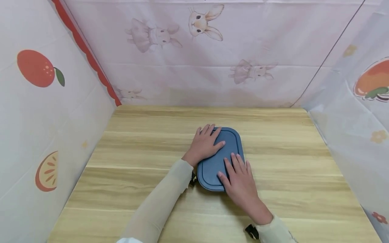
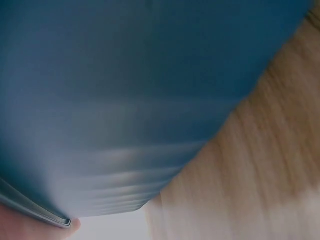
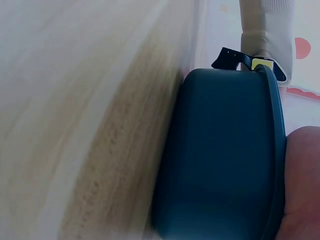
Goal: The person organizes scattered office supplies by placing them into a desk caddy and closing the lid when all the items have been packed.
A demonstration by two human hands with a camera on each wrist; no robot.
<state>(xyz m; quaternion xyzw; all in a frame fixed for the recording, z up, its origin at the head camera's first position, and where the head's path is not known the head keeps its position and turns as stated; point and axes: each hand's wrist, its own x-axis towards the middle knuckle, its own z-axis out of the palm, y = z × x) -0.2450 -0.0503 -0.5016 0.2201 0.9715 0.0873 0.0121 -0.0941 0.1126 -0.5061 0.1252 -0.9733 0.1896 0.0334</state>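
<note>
A blue rectangular box with rounded corners and a rimmed lid (image 1: 214, 168) sits on the wooden table. My left hand (image 1: 204, 145) rests on the far left part of the lid, fingers spread towards the far edge and thumb pointing inward. On the near right part lies my right hand (image 1: 241, 182), its fingers spread over the lid and its edge. In the left wrist view the box's side wall (image 2: 125, 75) fills most of the picture. The right wrist view shows the deep box wall (image 3: 215, 155) under the lid, with part of the right hand (image 3: 306, 185) against the lid. The box's contents are hidden.
Wood-grain table (image 1: 136, 152) surrounds the box. A pale rabbit-print sheet (image 1: 258, 33) hangs behind it, and fruit-print sheets (image 1: 24, 118) hang at the sides. A black wrist strap (image 1: 251, 231) sits by the right sleeve.
</note>
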